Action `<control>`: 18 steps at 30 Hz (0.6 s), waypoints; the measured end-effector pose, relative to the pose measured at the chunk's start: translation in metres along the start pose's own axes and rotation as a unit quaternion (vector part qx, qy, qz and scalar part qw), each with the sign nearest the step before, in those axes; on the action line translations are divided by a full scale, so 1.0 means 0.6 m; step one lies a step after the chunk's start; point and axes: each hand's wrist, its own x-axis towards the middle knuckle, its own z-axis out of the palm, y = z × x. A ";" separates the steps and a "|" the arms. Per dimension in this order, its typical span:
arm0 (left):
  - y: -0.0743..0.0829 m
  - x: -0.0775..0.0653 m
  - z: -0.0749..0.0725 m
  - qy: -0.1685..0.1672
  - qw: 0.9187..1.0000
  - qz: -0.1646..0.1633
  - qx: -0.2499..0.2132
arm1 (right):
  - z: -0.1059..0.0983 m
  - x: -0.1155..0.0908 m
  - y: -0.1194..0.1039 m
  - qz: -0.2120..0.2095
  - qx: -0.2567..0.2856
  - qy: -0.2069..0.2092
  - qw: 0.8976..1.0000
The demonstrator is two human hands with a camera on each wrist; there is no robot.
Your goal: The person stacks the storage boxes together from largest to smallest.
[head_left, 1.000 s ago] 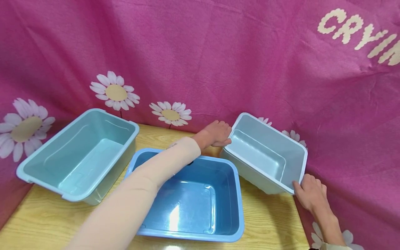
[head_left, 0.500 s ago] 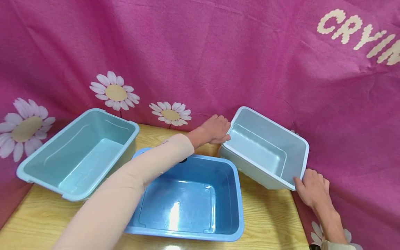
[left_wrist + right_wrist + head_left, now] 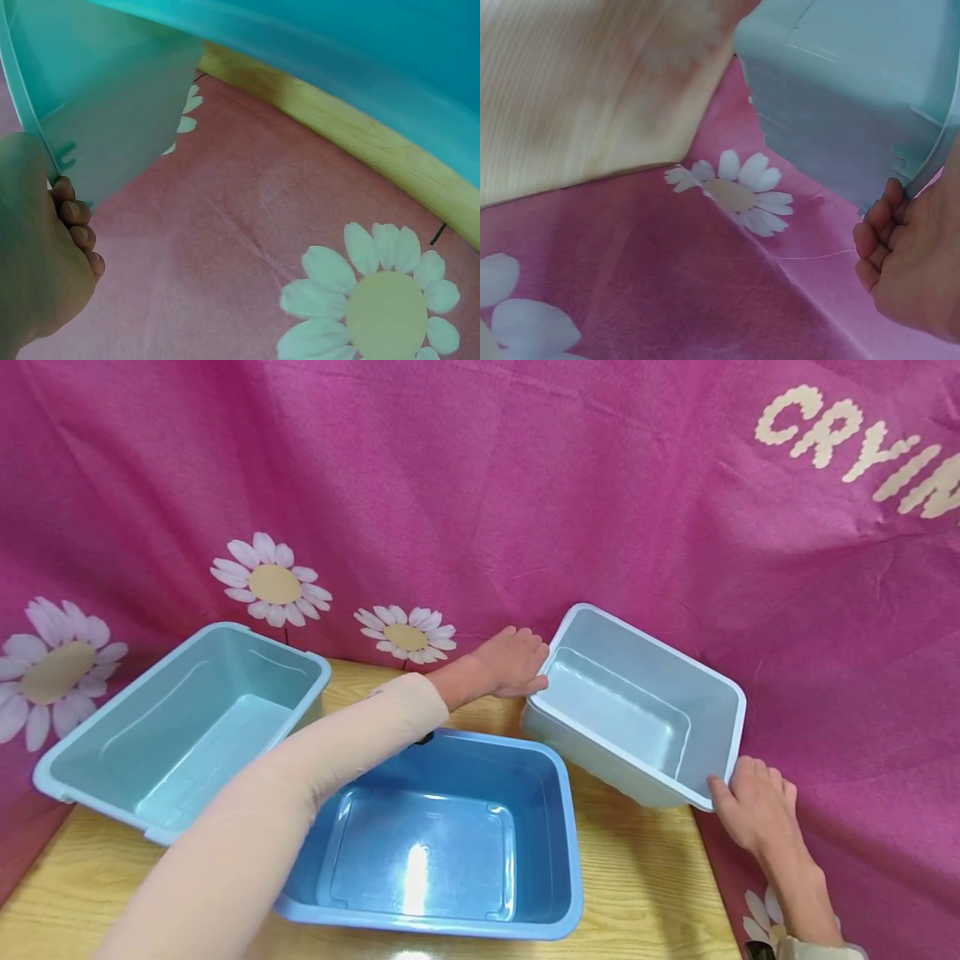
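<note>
A pale grey-blue plastic bin, its inside bare, is held at its two short ends at the right of the head view. My left hand grips the rim of its left end; in the left wrist view the fingers curl under that rim. At the opposite end my right hand holds the rim near the front corner, thumb on the inner side. From the right wrist view, the bin's underside hangs above the table, apart from it. The left forearm passes over a blue bin.
A teal bin stands at the left of the wooden table, partly behind the left sleeve. Pink cloth printed with daisies and letters hangs behind and at the right, close to the held bin.
Both hands have raised the grey-blue bin a little, up and away toward the cloth. The left forearm has shifted left and up with it. The other two bins stay where they were.
</note>
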 end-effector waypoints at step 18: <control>-0.029 -0.053 -0.062 0.025 0.999 0.005 -0.022 | -0.035 0.012 -0.040 -0.014 0.011 0.018 1.000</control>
